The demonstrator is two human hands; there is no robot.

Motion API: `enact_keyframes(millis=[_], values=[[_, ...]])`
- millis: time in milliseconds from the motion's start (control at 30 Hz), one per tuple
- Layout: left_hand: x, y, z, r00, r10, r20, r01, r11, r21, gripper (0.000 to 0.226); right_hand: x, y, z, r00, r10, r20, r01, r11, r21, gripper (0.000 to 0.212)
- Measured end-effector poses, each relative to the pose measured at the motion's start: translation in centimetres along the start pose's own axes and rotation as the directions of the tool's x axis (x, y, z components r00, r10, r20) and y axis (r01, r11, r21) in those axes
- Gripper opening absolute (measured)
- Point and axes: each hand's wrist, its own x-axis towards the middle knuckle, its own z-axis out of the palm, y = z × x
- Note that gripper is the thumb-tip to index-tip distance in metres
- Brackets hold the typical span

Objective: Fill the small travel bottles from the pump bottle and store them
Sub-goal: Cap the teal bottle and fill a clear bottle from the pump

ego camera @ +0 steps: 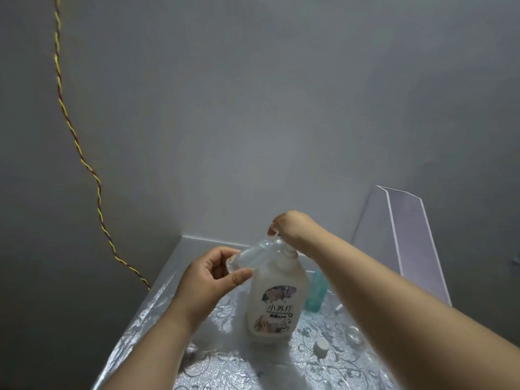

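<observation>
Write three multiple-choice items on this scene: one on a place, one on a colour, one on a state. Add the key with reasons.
1. Where does the white cap lie?
A) on the table, right of the pump bottle
B) screwed on a bottle
C) on the floor

2. What colour is the small bottle behind the pump bottle?
A) red
B) teal
C) black

3. How is the clear travel bottle held?
A) standing upright
B) tilted in the left hand, mouth toward the pump spout
C) lying flat

Key:
1 A, the cap lies alone on the patterned top.
2 B, teal shows past the pump bottle's right side.
3 B, the fingers grip it aslant at the spout.
</observation>
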Motion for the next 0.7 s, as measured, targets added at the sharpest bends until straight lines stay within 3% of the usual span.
enact_keyframes(millis=[100,200,433,700], values=[[-0.1,0.2,0.2,1.0,-0.003,0.021,0.003,0.999,-0.035,0.038,-0.2,0.1,-0.4,0.992,-0.005,-0.123,0.03,0.98,0.198,0.028],[-0.2,0.4,0.1,1.0,0.007,0.017,-0.006,0.999,-0.038,0.048,-0.5,-0.1,-1.1,0.987,0.024,-0.158,0.031,0.942,0.334,0.027],[-0.1,0.3,-0.1,1.0,0.019,0.023,-0.018,0.999,-0.048,0.054,-1.0,-0.2,-1.4,0.984,0.009,-0.179,0.054,0.938,0.342,0.027],[0.3,0.4,-0.8,0.998,0.03,-0.049,-0.036,0.992,-0.119,0.084,-1.2,0.0,-1.3,0.979,0.002,-0.203,0.06,0.953,0.297,0.029]])
